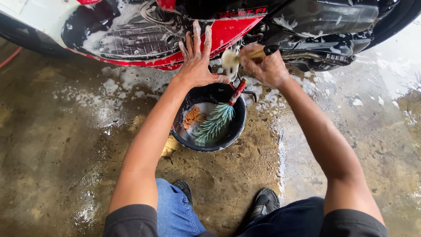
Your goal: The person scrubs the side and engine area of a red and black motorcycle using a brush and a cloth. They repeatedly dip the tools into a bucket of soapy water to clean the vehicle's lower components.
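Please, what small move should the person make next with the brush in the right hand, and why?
Probably scrub on under the red panel: the right hand holds a small brush against the soapy motorcycle, the left hand braces flat on it, and foam covers the parts nearby.

We see a black bucket (234, 134) holding a teal bristle brush (215, 123) and an orange cloth (192, 116), standing on the wet, foam-flecked concrete floor (57, 145).

The motorcycle (228, 26) is cut off at the top edge; the brush (231, 59) handle hides inside the right hand (263, 66).
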